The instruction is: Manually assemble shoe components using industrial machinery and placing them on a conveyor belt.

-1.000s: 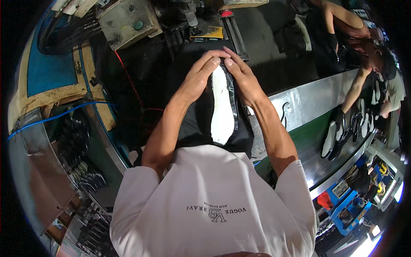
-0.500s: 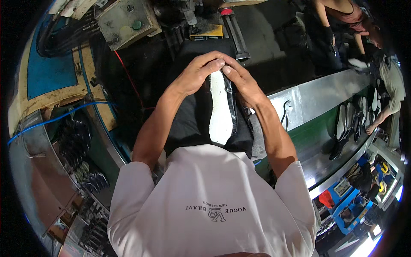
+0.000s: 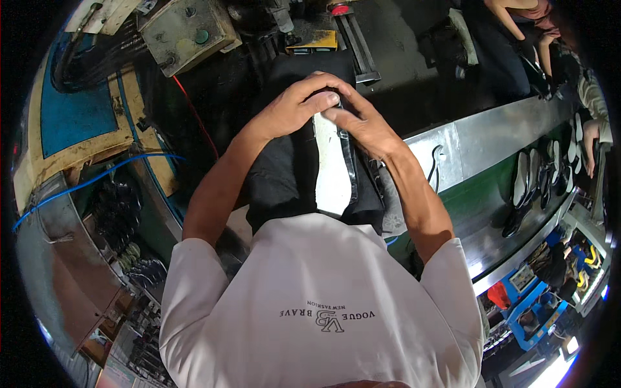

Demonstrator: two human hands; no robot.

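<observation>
Sole side up along my lap lies a black shoe (image 3: 332, 173), its long white underside facing me and a dark glossy edge showing on the right. My left hand (image 3: 294, 107) curls round the far, narrow end, thumb pressed on the white surface near the tip. From the other side my right hand (image 3: 363, 128) grips the same end, its thumb lying across the white part just below the left thumb. The fingertips of both hands meet over the tip and hide it. Black cloth (image 3: 281, 181) covers my legs beneath the shoe.
To the right runs a metal-edged conveyor (image 3: 482, 139) with a green belt carrying several shoes (image 3: 527, 178). A control box (image 3: 187, 35) with a green button stands at the far left. Another person (image 3: 511, 58) works at the far right. More dark shoes (image 3: 116, 207) are racked at left.
My right thumb has slid nearer to me across the white underside, and both elbows have spread slightly outward. The shoe stays in place. The other person at far right has shifted their arms.
</observation>
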